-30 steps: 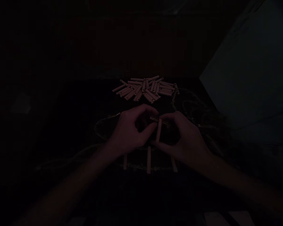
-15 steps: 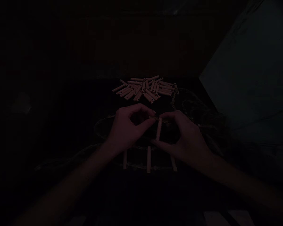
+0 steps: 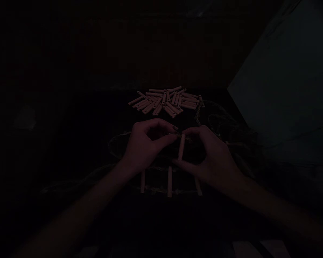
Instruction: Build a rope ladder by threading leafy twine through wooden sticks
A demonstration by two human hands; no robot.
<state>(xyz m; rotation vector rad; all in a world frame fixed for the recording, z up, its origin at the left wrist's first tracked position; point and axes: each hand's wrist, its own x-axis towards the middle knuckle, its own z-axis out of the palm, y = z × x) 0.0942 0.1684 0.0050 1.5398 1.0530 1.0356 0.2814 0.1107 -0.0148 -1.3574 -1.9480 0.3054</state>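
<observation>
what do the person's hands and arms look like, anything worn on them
No glove or ring can be made out on the left hand or right hand, and no sleeve shows on the forearms; too dark for finer detail.

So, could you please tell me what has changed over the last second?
The left hand has shifted slightly to the left, and its thumb has tilted up, away from the held stick. It is too dark to tell whether it grips the cord. The right hand still holds the stick, and the pile of sticks looks unchanged.
</observation>
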